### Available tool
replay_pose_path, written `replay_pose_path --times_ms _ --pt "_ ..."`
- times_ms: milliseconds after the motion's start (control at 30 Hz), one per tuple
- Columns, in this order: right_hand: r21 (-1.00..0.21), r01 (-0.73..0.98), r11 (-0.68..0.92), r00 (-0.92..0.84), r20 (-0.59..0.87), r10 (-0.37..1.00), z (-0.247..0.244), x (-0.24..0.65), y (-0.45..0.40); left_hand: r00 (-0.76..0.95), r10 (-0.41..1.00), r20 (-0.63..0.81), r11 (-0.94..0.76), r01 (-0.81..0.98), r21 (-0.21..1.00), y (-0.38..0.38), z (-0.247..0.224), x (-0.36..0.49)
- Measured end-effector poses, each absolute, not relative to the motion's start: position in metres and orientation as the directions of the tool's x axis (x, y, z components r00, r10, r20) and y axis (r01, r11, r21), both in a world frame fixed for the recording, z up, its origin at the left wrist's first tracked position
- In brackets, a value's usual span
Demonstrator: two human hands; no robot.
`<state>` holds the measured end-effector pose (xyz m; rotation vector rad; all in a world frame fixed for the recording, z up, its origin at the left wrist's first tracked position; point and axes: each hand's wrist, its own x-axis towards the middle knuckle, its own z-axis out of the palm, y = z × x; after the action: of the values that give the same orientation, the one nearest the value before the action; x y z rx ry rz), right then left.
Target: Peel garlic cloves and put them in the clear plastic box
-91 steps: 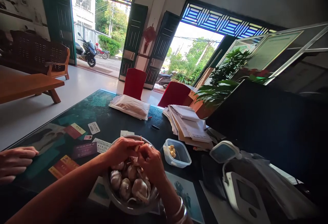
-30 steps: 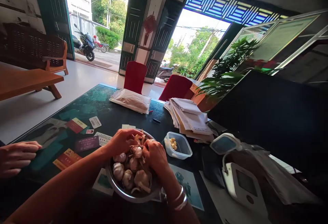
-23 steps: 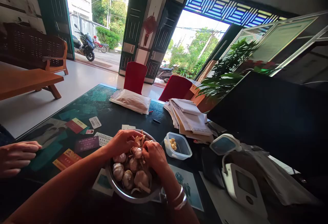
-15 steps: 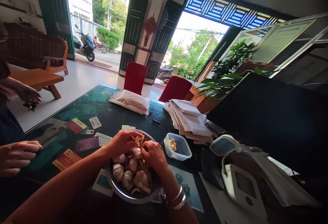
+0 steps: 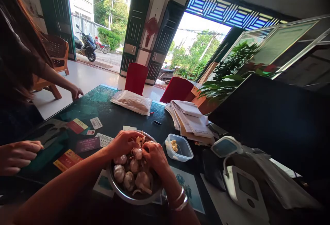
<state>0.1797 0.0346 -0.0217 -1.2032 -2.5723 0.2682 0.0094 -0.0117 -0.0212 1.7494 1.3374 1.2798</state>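
A metal bowl [image 5: 123, 197] of garlic bulbs [image 5: 129, 181] stands on the dark glass-topped table. Over its far side, my left hand [image 5: 126, 142] has its fingers closed on a garlic bulb [image 5: 138, 153]. Close beside it, my right hand [image 5: 154, 154], with silver bangles on the wrist, pinches at the same bulb; the fingertips partly hide it. Papery skins show between the fingers. To the right of the bowl, a clear plastic box [image 5: 184, 149] holds several peeled cloves [image 5: 174, 146].
Behind the box lies a stack of papers [image 5: 189, 115]; a plastic-wrapped packet [image 5: 132, 102] is farther left. A blood pressure monitor [image 5: 246, 187] and black screen [image 5: 273, 122] stand right. Cards [image 5: 87, 144] lie left, near another person's fist [image 5: 19, 156]. A second person [image 5: 20, 53] leans in.
The person at the left has moved in closer and now has a hand at the table's far left edge. My hands have barely moved.
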Motion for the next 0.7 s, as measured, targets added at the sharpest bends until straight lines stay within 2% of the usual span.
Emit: replay_pose_path --times_ms 233,700 --pt "-0.266 0.752 0.603 -0.582 0.161 0.797 -0.0209 0.1802 0.0349 0.03 0.943 0.33 -0.315 0.388 0.866 -0.009 -0.0274 0.0083" --pt "-0.257 0.724 0.64 -0.617 0.173 0.768 -0.0209 0.1798 0.0337 0.043 0.934 0.354 -0.34 0.41 0.846 -0.0105 -0.0241 0.0087"
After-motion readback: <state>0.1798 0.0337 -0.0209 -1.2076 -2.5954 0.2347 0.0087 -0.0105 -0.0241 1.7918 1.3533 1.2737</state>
